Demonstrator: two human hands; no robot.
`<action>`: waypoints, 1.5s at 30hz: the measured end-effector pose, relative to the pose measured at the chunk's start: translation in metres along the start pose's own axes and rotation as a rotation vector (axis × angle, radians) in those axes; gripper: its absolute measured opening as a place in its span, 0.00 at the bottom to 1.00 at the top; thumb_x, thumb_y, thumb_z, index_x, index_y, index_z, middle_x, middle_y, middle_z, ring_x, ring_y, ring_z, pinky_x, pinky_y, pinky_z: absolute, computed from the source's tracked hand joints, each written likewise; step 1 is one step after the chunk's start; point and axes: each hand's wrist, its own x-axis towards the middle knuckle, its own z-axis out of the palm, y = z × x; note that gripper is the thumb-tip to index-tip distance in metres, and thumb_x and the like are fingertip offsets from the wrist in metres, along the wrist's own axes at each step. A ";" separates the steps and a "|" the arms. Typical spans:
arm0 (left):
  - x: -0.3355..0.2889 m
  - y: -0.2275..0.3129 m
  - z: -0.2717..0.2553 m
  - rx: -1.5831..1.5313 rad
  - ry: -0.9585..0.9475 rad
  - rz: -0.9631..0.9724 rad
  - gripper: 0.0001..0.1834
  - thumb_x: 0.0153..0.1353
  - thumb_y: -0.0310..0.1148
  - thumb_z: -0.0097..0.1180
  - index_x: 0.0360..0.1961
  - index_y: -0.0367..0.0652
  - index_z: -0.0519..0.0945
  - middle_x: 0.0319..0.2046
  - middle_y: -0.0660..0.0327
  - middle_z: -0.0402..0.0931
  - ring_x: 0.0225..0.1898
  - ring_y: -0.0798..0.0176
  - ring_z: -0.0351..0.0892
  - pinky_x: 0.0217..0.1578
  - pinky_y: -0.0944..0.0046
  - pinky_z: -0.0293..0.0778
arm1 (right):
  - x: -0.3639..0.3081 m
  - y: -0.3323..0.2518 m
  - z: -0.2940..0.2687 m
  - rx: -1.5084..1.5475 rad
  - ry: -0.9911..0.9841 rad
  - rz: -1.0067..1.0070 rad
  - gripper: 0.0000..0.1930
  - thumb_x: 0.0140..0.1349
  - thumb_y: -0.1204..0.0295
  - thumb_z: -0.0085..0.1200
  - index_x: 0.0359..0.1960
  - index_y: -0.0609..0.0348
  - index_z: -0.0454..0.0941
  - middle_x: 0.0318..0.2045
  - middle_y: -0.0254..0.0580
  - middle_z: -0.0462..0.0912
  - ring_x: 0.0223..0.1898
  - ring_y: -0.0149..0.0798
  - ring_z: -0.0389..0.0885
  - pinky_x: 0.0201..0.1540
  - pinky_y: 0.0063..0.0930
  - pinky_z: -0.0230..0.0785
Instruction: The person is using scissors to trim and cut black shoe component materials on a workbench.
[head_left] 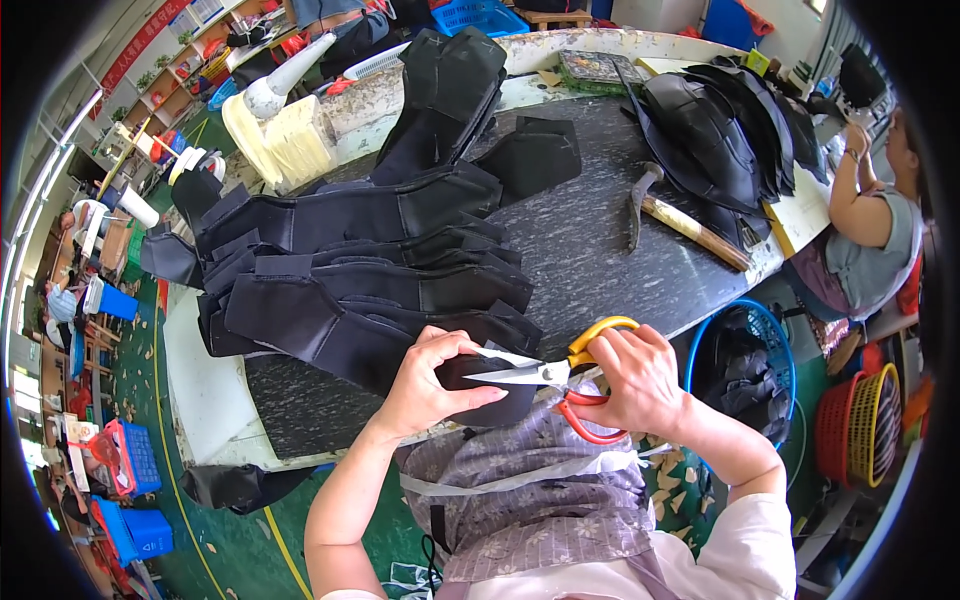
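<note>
Where steel scissors (552,374) stand open, their pointed blades at a small black sheet (512,404) by the near edge of the speckled dark table (580,245), the right hand (640,375) curls its fingers around smooth yellow and red loops. On the left hand (428,385), thumb and forefinger are spread about the blades; whether they pinch the sheet, I cannot tell. Beyond lie stacked, angular black panels (345,218) and a wooden-handled hammer (697,231).

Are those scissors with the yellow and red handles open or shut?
Open: in the right hand, the scissors show two blades spread apart, with a gap between their tips.
</note>
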 end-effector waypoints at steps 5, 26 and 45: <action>0.000 0.001 -0.001 -0.026 0.009 0.019 0.20 0.34 0.30 0.77 0.30 0.40 0.80 0.30 0.65 0.77 0.36 0.67 0.69 0.42 0.67 0.67 | 0.005 0.003 0.002 0.025 -0.009 -0.049 0.25 0.41 0.50 0.68 0.24 0.57 0.70 0.18 0.37 0.70 0.20 0.42 0.74 0.23 0.31 0.64; 0.024 0.007 0.010 0.531 0.132 0.248 0.23 0.38 0.37 0.74 0.37 0.45 0.77 0.35 0.62 0.76 0.40 0.58 0.75 0.45 0.59 0.64 | 0.017 -0.010 0.029 0.564 0.164 0.250 0.19 0.47 0.70 0.71 0.29 0.61 0.69 0.18 0.37 0.71 0.18 0.26 0.67 0.22 0.23 0.62; 0.018 -0.003 -0.004 0.181 -0.014 -0.025 0.28 0.36 0.41 0.76 0.38 0.40 0.78 0.40 0.63 0.76 0.46 0.58 0.67 0.51 0.60 0.65 | -0.004 0.032 -0.023 -0.043 -0.113 -0.016 0.25 0.40 0.54 0.67 0.32 0.60 0.72 0.30 0.42 0.73 0.35 0.45 0.76 0.41 0.35 0.67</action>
